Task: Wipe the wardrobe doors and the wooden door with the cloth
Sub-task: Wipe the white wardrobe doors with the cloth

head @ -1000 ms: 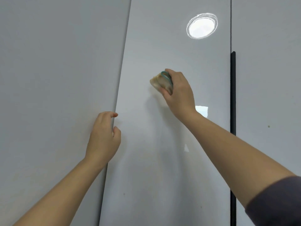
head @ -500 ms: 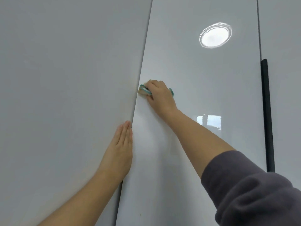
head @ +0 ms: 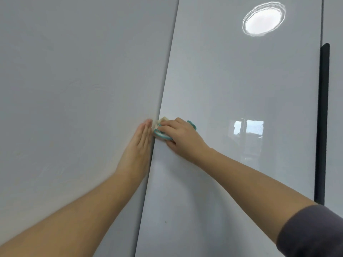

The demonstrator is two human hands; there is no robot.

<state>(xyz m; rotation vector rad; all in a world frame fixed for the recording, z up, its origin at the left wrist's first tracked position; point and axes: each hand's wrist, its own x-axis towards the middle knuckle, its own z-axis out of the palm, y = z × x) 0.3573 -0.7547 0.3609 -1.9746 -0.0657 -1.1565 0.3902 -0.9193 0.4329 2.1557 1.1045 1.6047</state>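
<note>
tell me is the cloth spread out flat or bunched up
Bunched up: the cloth shows as a small folded wad under the fingers of the right hand, pressed against the glossy wardrobe door.

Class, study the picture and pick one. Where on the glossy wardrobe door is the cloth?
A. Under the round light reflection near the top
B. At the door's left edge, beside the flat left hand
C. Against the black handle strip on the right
B: the right hand holds the cloth against the left edge of the glossy door, right beside the straight fingers of the left hand.
</note>
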